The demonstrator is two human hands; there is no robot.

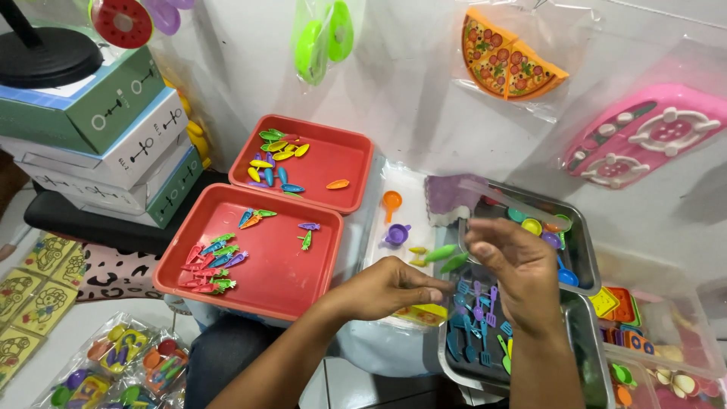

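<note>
Clear thin bag (492, 195), light and slippery, was pinched in your right hand (515, 265); left hand (394, 286), at 9 o'clock, fingers together on its mouth.

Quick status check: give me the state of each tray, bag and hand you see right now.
Left hand: fingers pinched, at a green toy piece.
Right hand: holding a clear plastic bag.
Near red tray: holds small carrot-shaped pieces, bunched at left.
Far red tray: holds yellow, blue and green pieces.
Metal tray: holds toy utensils.
Pizza toy: sealed in hanging bag.
</note>
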